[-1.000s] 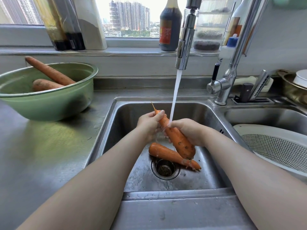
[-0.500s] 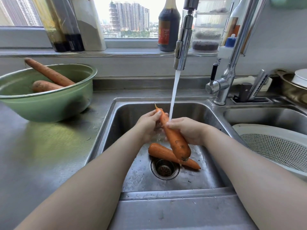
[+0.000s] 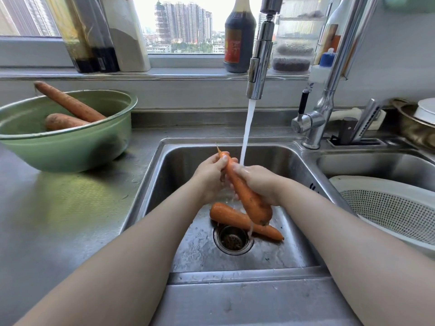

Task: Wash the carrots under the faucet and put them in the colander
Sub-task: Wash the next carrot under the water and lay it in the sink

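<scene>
Over the steel sink [image 3: 183, 156] I hold a thick orange carrot [image 3: 249, 198] under the running faucet [image 3: 259, 67]. My left hand [image 3: 209, 175] grips its thin tip end. My right hand [image 3: 256, 182] wraps its middle, and the water stream lands on that hand's fingers. The carrot's thick end points down toward me. A second carrot [image 3: 237, 220] lies on the sink floor by the drain [image 3: 233, 241]. Two more carrots [image 3: 68, 104] sit in a green bowl [image 3: 70, 147] on the left counter. The white colander [image 3: 388, 208] rests in the right basin.
Bottles and jars [image 3: 239, 36] line the windowsill behind the faucet. The faucet base and handle [image 3: 310, 123] stand between the two basins, with a knife holder [image 3: 353, 135] beside them. A metal pot [image 3: 414, 128] sits at the far right. Steel counter [image 3: 58, 220] spreads to the left.
The carrot has turned more upright in my hands and its thick end has shifted slightly. Both hands keep their grip under the stream; the view has shifted a little.
</scene>
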Tool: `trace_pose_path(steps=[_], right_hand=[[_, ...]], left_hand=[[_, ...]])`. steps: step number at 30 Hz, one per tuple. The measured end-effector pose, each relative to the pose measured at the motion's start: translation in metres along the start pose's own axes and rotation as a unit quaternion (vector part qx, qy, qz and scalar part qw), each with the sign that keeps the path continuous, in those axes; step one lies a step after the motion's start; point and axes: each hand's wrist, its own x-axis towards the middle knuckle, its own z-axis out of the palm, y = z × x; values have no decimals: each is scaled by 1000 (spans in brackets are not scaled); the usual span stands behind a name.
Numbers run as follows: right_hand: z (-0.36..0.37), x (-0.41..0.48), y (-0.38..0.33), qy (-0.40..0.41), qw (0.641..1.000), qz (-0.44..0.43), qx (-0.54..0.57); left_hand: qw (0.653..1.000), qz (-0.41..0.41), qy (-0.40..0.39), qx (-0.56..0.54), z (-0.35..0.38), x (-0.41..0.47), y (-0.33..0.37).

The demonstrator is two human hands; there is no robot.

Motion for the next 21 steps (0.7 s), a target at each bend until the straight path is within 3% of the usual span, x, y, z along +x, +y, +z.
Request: trace_pose_path(steps=[4,7,10,11,13,18,21], right_hand=[[1,-2,0,76,997,29,-13],[-5,3,4,65,997,33,35],[-15,2,4,-92,990,58,90],[-16,-1,4,-155,981,93,65],[-17,-2,7,-205,970,127,-36],[-20,5,12,-79,983,76,-145],[-20,3,10,-37,980,65,-184]], left_hand=[[993,-33,-101,59,4,-7,-3],[996,-18,-30,85,19,-7,-3],[993,-23,102,53,29,-8,1],[991,-17,129,9,29,-7,2],[988,-7,148,-54,24,-5,4],[998,-42,32,-44,18,-9,6],[996,-24,81,-9,28,0,3]])
